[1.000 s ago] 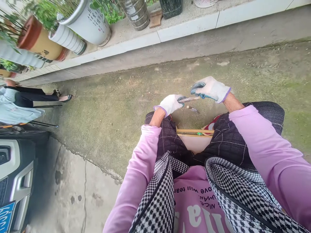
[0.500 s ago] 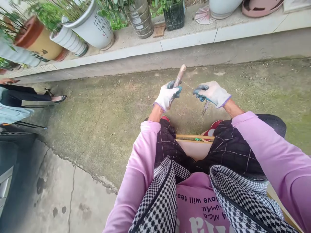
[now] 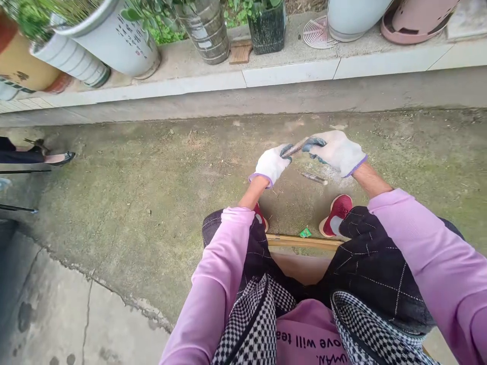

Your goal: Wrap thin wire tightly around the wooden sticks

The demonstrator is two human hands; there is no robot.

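Both my hands wear white gloves with blue-grey fingertips. My left hand (image 3: pixel 271 163) is closed around the near end of a short brownish stick (image 3: pixel 293 148). My right hand (image 3: pixel 335 150) pinches the other end of the same stick, so it spans the small gap between the two hands, held out over the ground in front of my knees. A second short stick-like piece (image 3: pixel 313 177) sits just below my right hand; whether it hangs from the hand or lies on the ground I cannot tell. I am seated, with my red shoes (image 3: pixel 336 214) on the concrete.
A raised kerb (image 3: pixel 289 73) at the back carries several plant pots (image 3: pixel 114 38), a black planter (image 3: pixel 268 20) and a pink basin (image 3: pixel 416 20). Another person's foot in a dark shoe (image 3: pixel 57 158) shows at the left edge. Cracked, mossy concrete (image 3: pixel 152 203) lies all around.
The stick stood upright in my left hand half a second ago; now it lies level between both hands. My hands have come together and the view has tilted downward.
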